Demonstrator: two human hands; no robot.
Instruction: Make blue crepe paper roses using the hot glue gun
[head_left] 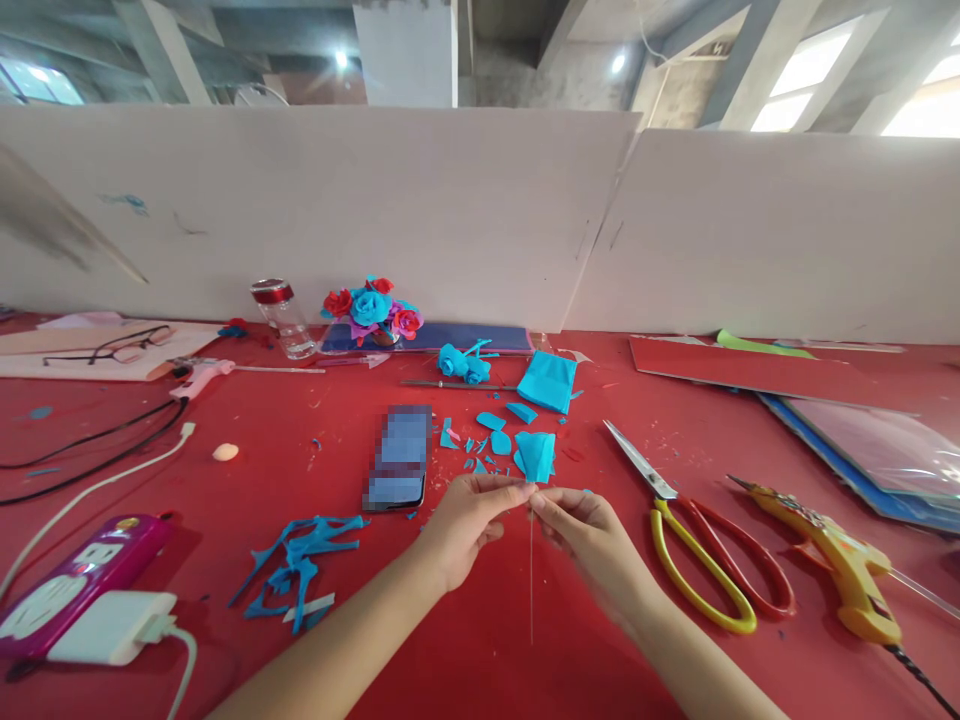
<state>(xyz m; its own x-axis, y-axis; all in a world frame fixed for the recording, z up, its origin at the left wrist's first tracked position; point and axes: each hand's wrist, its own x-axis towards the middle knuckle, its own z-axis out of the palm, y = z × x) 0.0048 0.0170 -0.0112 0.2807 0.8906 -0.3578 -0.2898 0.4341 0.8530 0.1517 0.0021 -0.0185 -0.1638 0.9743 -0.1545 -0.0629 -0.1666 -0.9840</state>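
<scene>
My left hand [466,516] and my right hand [583,530] meet over the red table [465,650], both pinched on the top of a thin pale stick [531,580] that hangs straight down between them. A folded blue paper piece [537,455] lies just beyond the fingertips, among small blue petal cut-outs [495,432]. A phone [399,457] lies left of them.
Scissors [697,545] with yellow and red handles and a yellow glue gun [840,560] lie to the right. Blue paper scraps [300,565], a power strip [75,585] and cables sit left. Paper roses [371,308], a glass jar [283,318], glasses [112,345] and paper sheets [750,370] line the back wall.
</scene>
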